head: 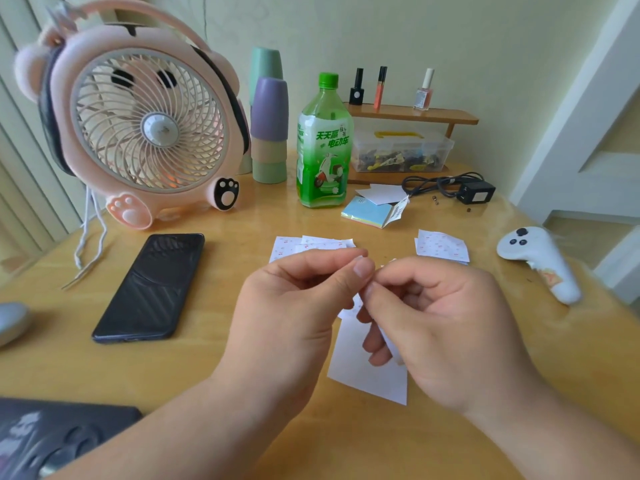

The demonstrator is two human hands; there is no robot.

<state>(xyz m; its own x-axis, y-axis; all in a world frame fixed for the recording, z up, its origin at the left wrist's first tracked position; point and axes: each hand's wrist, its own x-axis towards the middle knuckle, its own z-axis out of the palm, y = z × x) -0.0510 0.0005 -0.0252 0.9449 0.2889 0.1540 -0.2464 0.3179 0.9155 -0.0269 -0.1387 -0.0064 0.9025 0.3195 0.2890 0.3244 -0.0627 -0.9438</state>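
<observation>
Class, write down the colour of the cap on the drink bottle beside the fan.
Green. The cap shows best in the head view, the only one.

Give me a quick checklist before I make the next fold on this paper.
1. Grip: left hand and right hand both pinch the paper piece. Ok.
2. Crease alignment: hidden by the fingertips. Cannot tell.
3. White sheet lies flat on the table beneath the hands. Ok.
4. Patterned squares lie just beyond the hands. Ok.
5. Bottle is upright, capped and well away from the hands. Ok.
</observation>
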